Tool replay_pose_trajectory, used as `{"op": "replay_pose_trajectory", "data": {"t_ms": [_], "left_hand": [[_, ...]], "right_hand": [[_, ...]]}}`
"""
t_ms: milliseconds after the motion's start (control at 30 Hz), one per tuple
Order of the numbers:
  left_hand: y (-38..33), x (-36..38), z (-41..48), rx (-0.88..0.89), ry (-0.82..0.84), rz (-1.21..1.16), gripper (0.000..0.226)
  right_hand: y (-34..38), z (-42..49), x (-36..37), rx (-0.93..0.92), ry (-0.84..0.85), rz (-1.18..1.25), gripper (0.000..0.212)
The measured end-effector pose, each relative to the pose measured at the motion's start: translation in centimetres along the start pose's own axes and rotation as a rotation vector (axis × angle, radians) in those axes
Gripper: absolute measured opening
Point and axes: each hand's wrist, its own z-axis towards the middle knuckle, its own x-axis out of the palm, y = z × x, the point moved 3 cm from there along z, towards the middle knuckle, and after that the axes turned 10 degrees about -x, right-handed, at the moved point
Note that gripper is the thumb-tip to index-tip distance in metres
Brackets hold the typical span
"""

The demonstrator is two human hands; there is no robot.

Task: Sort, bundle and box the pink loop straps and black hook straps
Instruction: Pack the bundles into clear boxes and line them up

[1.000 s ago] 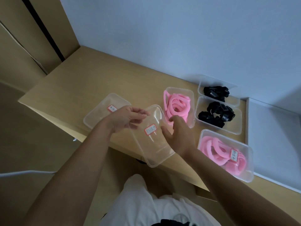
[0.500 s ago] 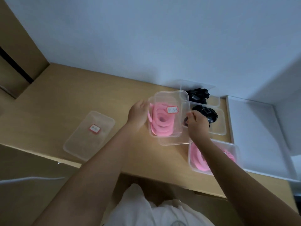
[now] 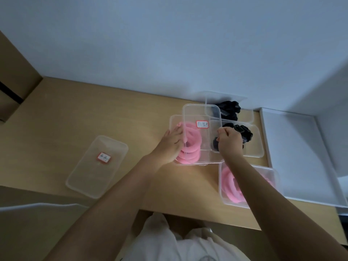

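Note:
A clear lid with a red-edged label (image 3: 202,124) lies skewed over a clear box of pink loop straps (image 3: 191,146). My left hand (image 3: 172,146) holds the lid's left edge, fingers curled over it. My right hand (image 3: 228,143) grips the lid's right edge, above a box of black hook straps (image 3: 244,133). A second box of black straps (image 3: 228,108) stands behind by the wall. Another box of pink straps (image 3: 228,183) sits at the front right, partly under my right forearm.
A second labelled clear lid (image 3: 98,166) lies flat on the wooden table (image 3: 75,117) at the left, close to the front edge. A white ledge (image 3: 293,153) borders the table on the right. The wall runs right behind the boxes.
Both hands carried the labelled lid from the table's front edge up onto the box of pink straps. Over the last half second it shifted slightly right and the hands stayed on its edges.

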Motion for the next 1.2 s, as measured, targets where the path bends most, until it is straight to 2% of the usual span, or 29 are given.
{"op": "replay_pose_trajectory", "data": {"t_ms": [100,233,300,367,433,500,600,633,733,933,1000,1067,1100,1200], "left_hand": [[0.8,0.2,0.4,0.012,-0.051,-0.104,0.021],[1.1,0.4,-1.0,-0.030,-0.387,-0.061,0.010],[1.4,0.1,-1.4,-0.055,-0.468,0.032,0.015],[2.2,-0.7,-1.7,-0.060,-0.461,0.086,0.017],[2.5,-1.6,-2.2,-0.018,-0.348,0.063,0.017],[2.4,-2.4,-2.6,0.055,-0.221,0.028,0.006],[3.3,-2.7,-2.5,0.106,-0.141,-0.028,0.025],[3.8,-2.7,-2.4,0.109,-0.151,-0.017,0.029],[5.1,-2.2,-2.1,0.101,-0.204,0.052,0.021],[4.6,-2.6,-2.2,-0.035,-0.395,-0.138,0.014],[4.5,-2.8,-2.6,-0.174,-0.449,-0.264,0.034],[4.5,-2.8,-2.8,-0.201,-0.419,-0.317,0.062],[4.5,-2.6,-2.8,-0.180,-0.382,-0.318,0.069],[4.3,-2.5,-2.5,-0.150,-0.327,-0.261,0.070]], "right_hand": [[-0.2,0.5,0.2,0.007,0.008,-0.008,0.026],[-0.2,0.7,0.3,0.016,0.040,-0.001,0.027],[-0.2,0.5,0.9,0.023,0.063,0.018,0.029],[0.1,0.4,1.8,0.002,0.112,0.014,0.031],[1.0,0.4,3.0,-0.032,0.186,-0.016,0.029],[2.1,0.5,4.1,-0.070,0.225,-0.039,0.027],[3.0,0.4,5.5,-0.126,0.241,-0.161,0.034],[3.0,0.4,5.8,-0.136,0.235,-0.198,0.039],[2.8,0.2,6.1,-0.170,0.193,-0.250,0.045],[3.0,0.9,5.3,-0.236,0.162,-0.380,0.028],[2.9,1.1,4.9,-0.246,0.154,-0.410,0.025],[2.5,1.0,4.8,-0.239,0.156,-0.423,0.027],[2.4,1.0,4.9,-0.234,0.158,-0.419,0.028],[2.1,1.2,5.3,-0.220,0.147,-0.337,0.027]]}}
